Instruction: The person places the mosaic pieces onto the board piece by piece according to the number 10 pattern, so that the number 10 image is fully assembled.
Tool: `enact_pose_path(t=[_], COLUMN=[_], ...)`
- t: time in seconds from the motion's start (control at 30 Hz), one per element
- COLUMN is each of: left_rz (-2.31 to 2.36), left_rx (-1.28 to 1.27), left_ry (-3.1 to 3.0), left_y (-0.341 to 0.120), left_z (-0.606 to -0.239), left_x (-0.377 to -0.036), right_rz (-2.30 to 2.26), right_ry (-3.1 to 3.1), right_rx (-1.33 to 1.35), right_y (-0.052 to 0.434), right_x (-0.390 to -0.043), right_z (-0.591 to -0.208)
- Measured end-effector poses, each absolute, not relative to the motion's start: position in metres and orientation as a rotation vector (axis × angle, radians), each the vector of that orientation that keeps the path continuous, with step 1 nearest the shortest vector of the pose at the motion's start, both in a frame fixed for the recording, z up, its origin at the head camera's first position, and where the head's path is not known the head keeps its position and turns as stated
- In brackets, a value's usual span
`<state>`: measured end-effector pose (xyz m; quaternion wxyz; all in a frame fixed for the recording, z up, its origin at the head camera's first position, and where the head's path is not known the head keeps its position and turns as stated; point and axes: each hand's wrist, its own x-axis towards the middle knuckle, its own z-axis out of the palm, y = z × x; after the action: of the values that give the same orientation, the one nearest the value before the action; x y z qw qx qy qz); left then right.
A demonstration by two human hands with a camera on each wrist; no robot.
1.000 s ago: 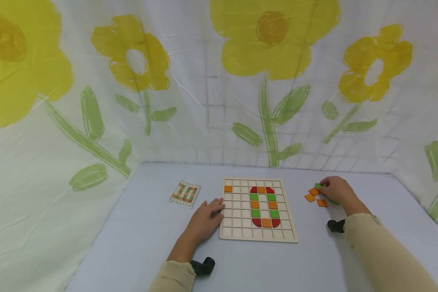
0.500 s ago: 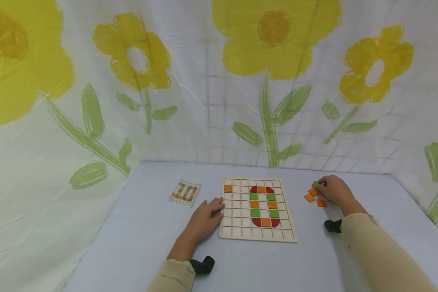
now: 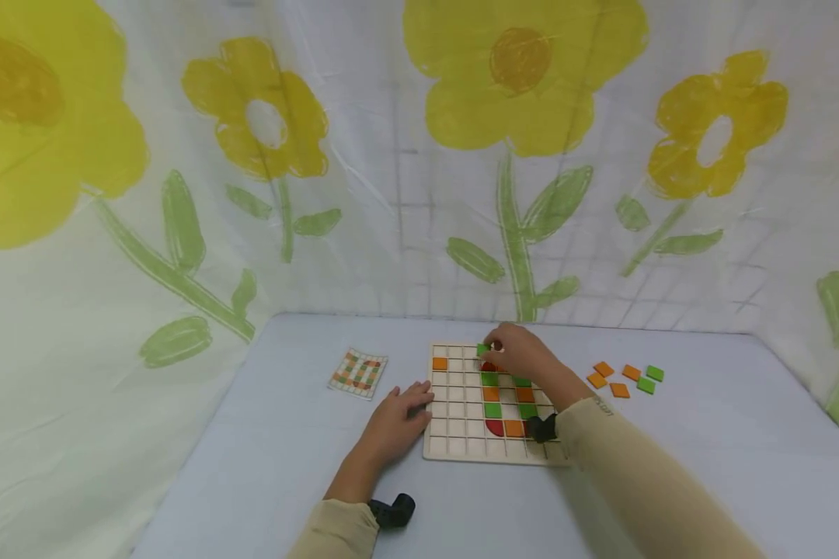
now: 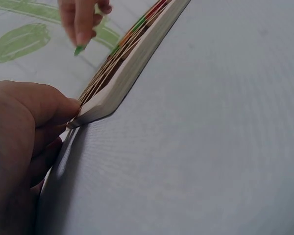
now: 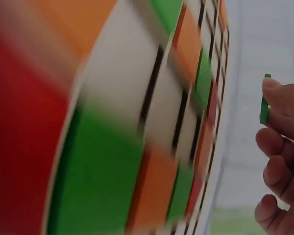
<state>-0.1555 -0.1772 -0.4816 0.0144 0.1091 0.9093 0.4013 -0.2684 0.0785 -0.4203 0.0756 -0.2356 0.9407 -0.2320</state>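
A makeshift recording booth rather than a home: a pale blue table (image 3: pixel 287 466) walled in by a sheet (image 3: pixel 391 194) printed with big yellow flowers, with only a puzzle board (image 3: pixel 454 442) and pattern card (image 3: pixel 357 372).

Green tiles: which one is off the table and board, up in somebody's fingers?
The green tile pinched in the right hand above the grid board's far edge. Two loose green tiles lie flat on the table; the others fill board squares.

- The board (image 3: pixel 454 404) is pale wood with a grid of small squares.
- On it sit red, green and orange tiles.
- The tile (image 3: pixel 482 350) in the right hand (image 3: pixel 520 353) is green.
- Loose tiles (image 3: pixel 625 379) are orange and green.
- The card (image 3: pixel 357 371) has a checked pattern in orange and green.
- The cloth (image 3: pixel 266 155) is white with yellow flowers and green leaves.
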Motion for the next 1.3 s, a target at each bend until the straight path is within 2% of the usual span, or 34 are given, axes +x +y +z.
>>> enact_pose_path(t=[0.3, 0.67, 0.97, 1.3], left_rz=[1.229, 1.222, 1.186, 1.214], left_rx=[0.372, 0.366, 0.327, 0.335], left_ry=[2.838, 2.841, 2.868, 2.859], left_y=[-0.181, -0.18, -0.181, -0.178], left_z=[-0.481, -0.479, -0.481, -0.482], left_x=[-0.156, -0.155, -0.158, -0.156], right_rz=[-0.618, -0.605, -0.81, -1.128], right_ry=[2.799, 2.806, 2.806, 2.919], right_rx=[-0.675, -0.613, -0.547, -0.234], right_y=[0.026, 0.021, 0.043, 0.116], right_x=[-0.27, -0.266, -0.255, -0.232], right_z=[-0.435, -0.433, -0.424, -0.422])
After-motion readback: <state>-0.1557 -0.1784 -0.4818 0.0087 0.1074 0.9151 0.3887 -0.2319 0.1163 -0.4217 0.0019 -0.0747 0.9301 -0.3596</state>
